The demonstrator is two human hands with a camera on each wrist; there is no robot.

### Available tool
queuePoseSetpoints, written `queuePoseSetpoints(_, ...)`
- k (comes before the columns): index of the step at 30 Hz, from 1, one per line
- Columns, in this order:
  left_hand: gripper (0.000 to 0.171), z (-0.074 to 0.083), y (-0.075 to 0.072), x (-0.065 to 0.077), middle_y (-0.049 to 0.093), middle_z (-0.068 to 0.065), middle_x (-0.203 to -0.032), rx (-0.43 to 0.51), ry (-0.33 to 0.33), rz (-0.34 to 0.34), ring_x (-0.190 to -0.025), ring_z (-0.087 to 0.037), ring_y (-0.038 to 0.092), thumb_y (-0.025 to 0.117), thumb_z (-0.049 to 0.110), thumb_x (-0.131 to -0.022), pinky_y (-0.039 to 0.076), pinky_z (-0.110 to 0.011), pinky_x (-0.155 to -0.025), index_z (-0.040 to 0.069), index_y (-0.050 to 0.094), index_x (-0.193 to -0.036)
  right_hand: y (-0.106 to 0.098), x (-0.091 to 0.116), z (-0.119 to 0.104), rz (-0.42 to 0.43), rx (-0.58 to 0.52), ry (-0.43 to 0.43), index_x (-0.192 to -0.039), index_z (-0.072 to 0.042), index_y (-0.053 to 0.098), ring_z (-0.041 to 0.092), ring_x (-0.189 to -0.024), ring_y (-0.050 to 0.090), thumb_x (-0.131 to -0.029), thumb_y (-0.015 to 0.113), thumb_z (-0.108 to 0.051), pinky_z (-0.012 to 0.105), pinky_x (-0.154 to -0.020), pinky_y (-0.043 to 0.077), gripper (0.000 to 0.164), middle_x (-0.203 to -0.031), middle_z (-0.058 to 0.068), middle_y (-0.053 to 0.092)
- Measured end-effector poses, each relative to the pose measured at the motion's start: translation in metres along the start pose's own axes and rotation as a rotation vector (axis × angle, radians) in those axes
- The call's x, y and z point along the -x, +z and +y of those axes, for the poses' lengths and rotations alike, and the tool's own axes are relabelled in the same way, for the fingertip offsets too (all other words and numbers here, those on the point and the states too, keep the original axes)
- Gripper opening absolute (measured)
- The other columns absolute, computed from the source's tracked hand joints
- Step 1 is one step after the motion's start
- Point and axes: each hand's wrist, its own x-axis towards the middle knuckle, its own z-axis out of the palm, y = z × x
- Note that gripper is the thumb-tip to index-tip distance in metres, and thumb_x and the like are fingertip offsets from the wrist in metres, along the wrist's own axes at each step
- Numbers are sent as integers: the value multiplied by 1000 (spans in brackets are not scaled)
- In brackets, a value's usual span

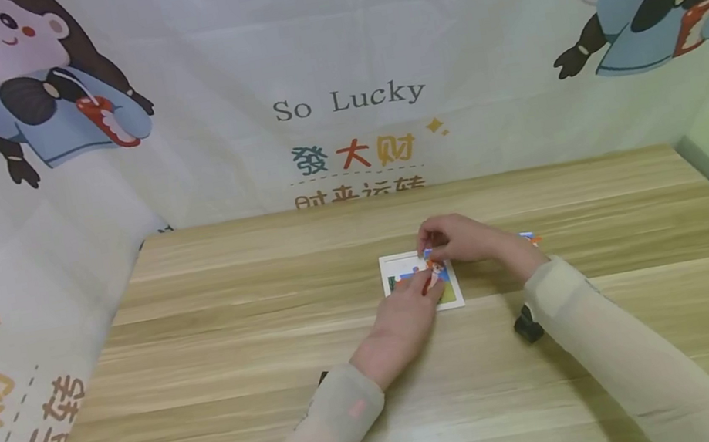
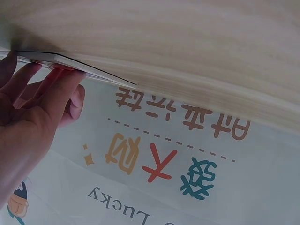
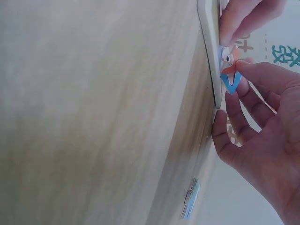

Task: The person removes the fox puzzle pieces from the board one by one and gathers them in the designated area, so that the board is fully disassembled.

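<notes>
A small jigsaw puzzle in a white frame (image 1: 397,265) lies flat on the wooden table, partly covered by both hands. My left hand (image 1: 405,314) rests on its lower part; in the left wrist view the fingers (image 2: 65,89) reach out fairly straight against the puzzle's face. At the upper right of the frame, my right hand (image 1: 463,238) pinches a puzzle piece (image 3: 228,70) between thumb and fingers. That piece has orange, white and blue print and stands tilted over the board, close to the left hand's fingertips.
More printed pieces (image 1: 529,237) lie on the table (image 1: 236,311) right of the frame, partly hidden by the right forearm. A black device (image 1: 527,325) shows beneath the right wrist. Printed cloth (image 1: 338,36) hangs behind the table and at both sides.
</notes>
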Motion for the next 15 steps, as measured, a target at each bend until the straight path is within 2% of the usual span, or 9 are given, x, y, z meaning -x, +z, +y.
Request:
queuePoseSetpoints(5,53,-1,-2,0,42,-5,-154,6,5,-13,-139,-25,48,50,2,-101,57,-35,-97,23,46,-149,-3,5,1,8,-27,7,-117,1,65,25,-100,62,-93,64,-1,43,-94,53,24,-107,14,68)
queuePoseSetpoints(7,52,-1,-2,0,43,-5,-153,12,6,-5,-139,-25,49,50,1,-101,56,-36,-98,23,47,-148,-4,8,0,23,-26,17,-119,2,65,27,-101,63,-93,64,-1,44,-95,54,26,-108,16,68)
queuePoseSetpoints(11,49,-2,-2,0,46,-5,-149,26,5,20,-136,-25,51,48,3,-101,58,-36,-95,22,50,-146,-7,13,-2,69,-32,48,-108,0,68,30,-102,66,-94,62,-2,43,-92,55,15,-106,16,70)
queuePoseSetpoints(15,48,-1,-1,1,47,-7,-149,46,8,19,-137,-25,51,46,4,-103,55,-36,-99,21,50,-147,-11,21,-2,122,-104,63,-102,1,65,31,-98,68,-97,58,-2,36,-84,56,10,-105,19,68)
